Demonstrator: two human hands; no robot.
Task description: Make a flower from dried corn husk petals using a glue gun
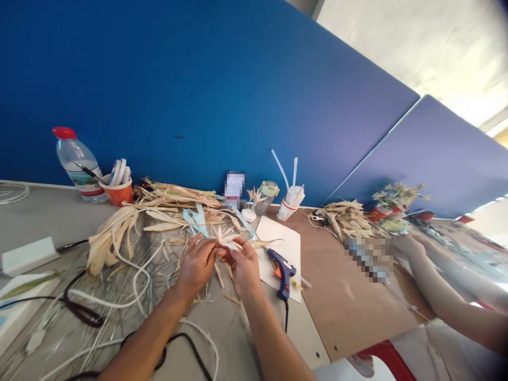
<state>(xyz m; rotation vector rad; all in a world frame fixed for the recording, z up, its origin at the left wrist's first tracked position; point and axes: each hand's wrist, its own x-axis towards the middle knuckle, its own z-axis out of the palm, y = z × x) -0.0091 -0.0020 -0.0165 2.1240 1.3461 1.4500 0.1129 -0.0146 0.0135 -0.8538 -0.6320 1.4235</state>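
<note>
My left hand point(197, 266) and my right hand point(243, 266) meet over the middle of the table, fingers pinched. Between them they hold a small pale corn husk flower point(224, 236), its pointed petals fanning out above the fingertips. The fingers hide its base. Dried corn husks point(174, 196) lie in a heap behind my hands, with light blue ribbon point(195, 218) among them. Right of my right hand, a dark blue glue gun point(282, 272) with an orange trigger rests on a white sheet point(280, 238).
White cables point(137, 283) and thin wires cross the table at left. At the back stand a red-capped bottle point(81, 164), an orange paper cup point(119, 193), a jar point(266, 198) and a cup with straws point(288, 206). Another person's arms point(428, 275) reach in at right near more husks point(349, 217).
</note>
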